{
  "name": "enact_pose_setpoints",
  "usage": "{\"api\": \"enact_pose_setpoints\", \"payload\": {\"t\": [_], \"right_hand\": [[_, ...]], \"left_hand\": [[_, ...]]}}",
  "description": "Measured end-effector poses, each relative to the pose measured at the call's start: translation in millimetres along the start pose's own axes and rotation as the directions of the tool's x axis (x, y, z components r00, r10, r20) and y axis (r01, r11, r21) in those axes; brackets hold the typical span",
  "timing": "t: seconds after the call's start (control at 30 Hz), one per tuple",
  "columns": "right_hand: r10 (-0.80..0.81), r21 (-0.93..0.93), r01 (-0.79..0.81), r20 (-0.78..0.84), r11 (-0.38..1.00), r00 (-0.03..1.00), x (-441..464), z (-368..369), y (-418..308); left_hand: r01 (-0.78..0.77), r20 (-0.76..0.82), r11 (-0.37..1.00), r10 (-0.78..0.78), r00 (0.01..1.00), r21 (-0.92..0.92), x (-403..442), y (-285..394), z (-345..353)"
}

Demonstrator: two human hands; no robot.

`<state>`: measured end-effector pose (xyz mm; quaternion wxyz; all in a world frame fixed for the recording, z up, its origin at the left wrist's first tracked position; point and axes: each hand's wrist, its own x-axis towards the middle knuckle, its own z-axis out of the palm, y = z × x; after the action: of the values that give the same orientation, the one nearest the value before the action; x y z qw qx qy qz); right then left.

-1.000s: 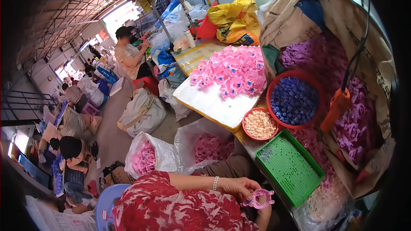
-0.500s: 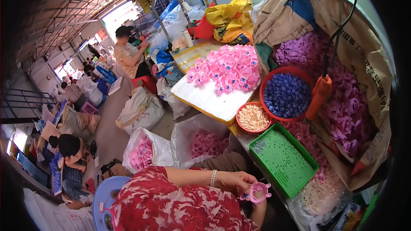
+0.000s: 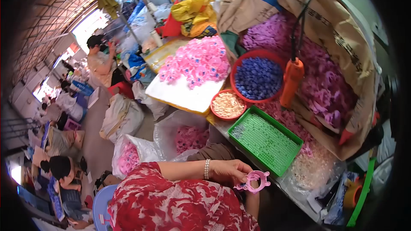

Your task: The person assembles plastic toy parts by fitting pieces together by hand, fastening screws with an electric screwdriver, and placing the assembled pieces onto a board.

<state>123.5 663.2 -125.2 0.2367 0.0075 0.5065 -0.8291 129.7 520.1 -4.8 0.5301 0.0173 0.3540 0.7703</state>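
My left hand (image 3: 229,170), with a pearl bracelet at the wrist, has its fingers closed at the left side of a pink plastic ring-shaped piece (image 3: 264,179) with small tabs around its rim. Behind and below that piece is my right hand (image 3: 253,194), gripping it from underneath; most of its fingers are hidden. Small dark bits show by the left fingertips, too small to name. Nearest beyond the hands stands a green tray (image 3: 280,170) with a perforated light-green surface and small grey pieces in one corner.
A red bowl (image 3: 279,95) of blue pieces and a smaller red bowl (image 3: 242,114) of cream pieces stand beyond the tray. Pink flower pieces (image 3: 199,60) lie heaped on a white board (image 3: 171,96). An orange corded tool (image 3: 293,83) hangs beside a large sack (image 3: 346,38).
The head view has turned, so the table and its containers sit further left and higher in frame. Both hands still hold the pink piece in much the same pose.
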Motion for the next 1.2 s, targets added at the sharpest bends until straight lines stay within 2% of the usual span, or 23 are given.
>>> {"api": "enact_pose_setpoints", "payload": {"t": [0.2,0.33,0.37,0.4,0.47,0.57,0.7,0.77,0.83,0.9,0.93,1.0,1.03,1.1,1.13,1.2], "right_hand": [[-0.104,-0.137,0.107,0.029,0.985,0.994,-37,-42,51],[-0.132,-0.241,0.156,0.111,0.958,0.985,-42,-44,64],[-0.131,-0.266,0.164,0.137,0.95,0.982,-94,-72,114],[-0.13,-0.289,0.174,0.164,0.942,0.978,-32,-39,58],[-0.134,-0.327,0.201,0.216,0.923,0.967,-13,-27,44],[-0.152,-0.379,0.256,0.282,0.889,0.947,-2,-14,41],[-0.201,-0.43,0.289,0.239,0.856,0.95,-17,32,-22],[-0.339,-0.597,0.381,0.188,0.706,0.922,-21,41,-31],[-0.289,-0.625,0.311,0.14,0.716,0.947,-25,37,-26],[-0.325,-0.89,0.255,0.13,0.379,0.937,-45,37,-30],[-0.319,-0.895,0.243,0.122,0.374,0.94,-54,37,-34],[-0.049,-0.789,0.065,0.044,0.611,0.998,-75,36,-45],[-0.048,-0.792,0.036,0.008,0.609,0.999,-84,40,-60],[-0.155,-0.62,0.168,0.076,0.766,0.985,-98,54,-99],[-0.168,-0.622,0.15,0.029,0.768,0.985,-101,60,-121],[-0.322,-0.666,0.168,-0.115,0.727,0.94,-92,75,-155]], "left_hand": [[0.072,0.119,0.996,-0.079,0.99,0.06,21,-6,-3],[0.045,0.106,0.999,-0.047,0.993,0.024,13,-3,-4],[0.029,0.1,1.0,-0.03,0.995,0.011,9,2,-3],[0.01,0.069,1.0,-0.012,0.998,0.022,6,6,-3],[-0.006,0.054,1.0,0.006,0.999,0.012,-1,15,-3],[-0.031,0.044,0.999,0.03,0.999,0.026,-9,27,-7],[-0.068,0.066,0.996,0.064,0.996,0.054,-16,48,1],[-0.067,0.068,0.996,0.064,0.996,0.055,-19,56,3],[-0.11,0.069,0.992,0.105,0.992,0.066,-22,62,-2],[-0.119,0.094,0.991,0.113,0.989,0.061,-31,74,-9],[-0.146,0.106,0.987,0.139,0.985,0.068,-36,79,-14],[-0.17,0.11,0.982,0.161,0.981,0.079,-47,91,-22],[-0.215,0.097,0.973,0.206,0.974,0.088,-49,94,-32],[-0.322,0.029,0.942,0.321,0.947,0.092,-55,104,-37],[-0.36,0.019,0.929,0.359,0.933,0.082,-57,109,-39],[-0.405,0.001,0.914,0.405,0.914,0.011,-59,116,-41]]}}
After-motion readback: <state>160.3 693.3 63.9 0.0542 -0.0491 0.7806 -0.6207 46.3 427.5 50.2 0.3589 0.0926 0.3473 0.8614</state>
